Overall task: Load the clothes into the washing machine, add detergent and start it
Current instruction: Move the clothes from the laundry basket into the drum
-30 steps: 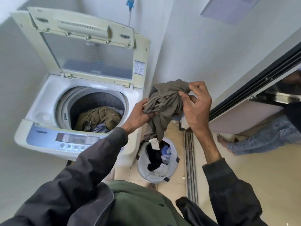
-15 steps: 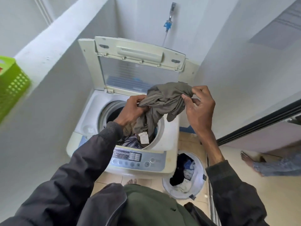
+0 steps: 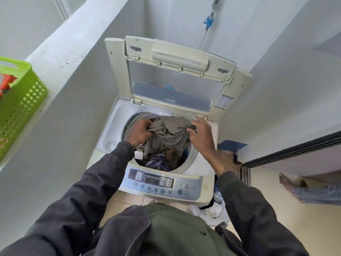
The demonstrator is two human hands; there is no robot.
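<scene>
Over round drum (image 3: 131, 122), soft crumpled garment (image 3: 169, 133) between curled fingers (image 3: 196, 124)

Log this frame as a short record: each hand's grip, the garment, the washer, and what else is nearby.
left grip: left hand clutches the grey garment
right grip: right hand pinches the garment's opposite edge
garment: over the drum opening, hanging partly inside
washing machine: lid raised; clothes in the drum
control panel: no hand on it
laundry basket: on the floor right of the machine, laundry inside
green basket: on the left ledge
</scene>
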